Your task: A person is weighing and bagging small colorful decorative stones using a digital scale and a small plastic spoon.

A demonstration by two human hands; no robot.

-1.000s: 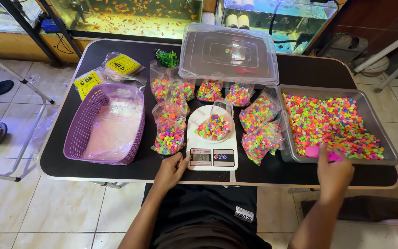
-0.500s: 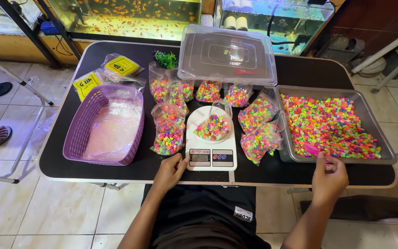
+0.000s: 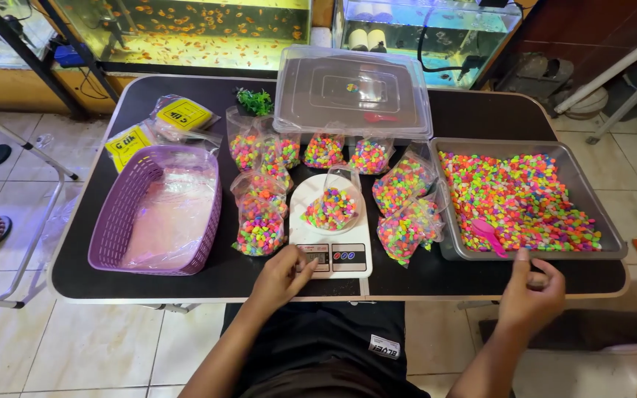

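1. Your work surface is a black table on a pale tiled floor; fish tanks line the far wall.
2. At the left stands a purple basket lined with clear plastic, with yellow packets behind it.
3. Your left hand rests at the near edge of the white scale, fingers loosely curled, touching its front by the display, gripping nothing.
4. The scale carries a dish of coloured gravel; filled gravel bags surround it.
5. The grey tray of gravel sits at the right, with a pink scoop lying in it.
6. Your right hand has withdrawn from the tray to the table's near edge, fingers half curled; whether they pinch gravel cannot be told.
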